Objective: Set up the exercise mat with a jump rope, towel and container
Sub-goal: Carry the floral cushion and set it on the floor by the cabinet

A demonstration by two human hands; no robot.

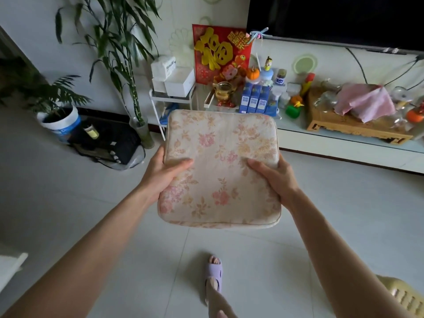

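A square padded mat (220, 171) with a cream cover and pink flower print is held flat in the air above the tiled floor. My left hand (164, 174) grips its left edge, thumb on top. My right hand (276, 177) grips its right edge the same way. A pink towel-like cloth (364, 103) lies on a wooden tray on the low cabinet at the right. No jump rope is in view.
A low white TV cabinet (344, 148) crowded with bottles, boxes and toys runs along the far right. A small white rack (171, 99), potted plants (60, 120) and a black bag (110, 143) stand at the left. My slippered foot (214, 270) is below; a yellow basket (403, 294) sits bottom right.
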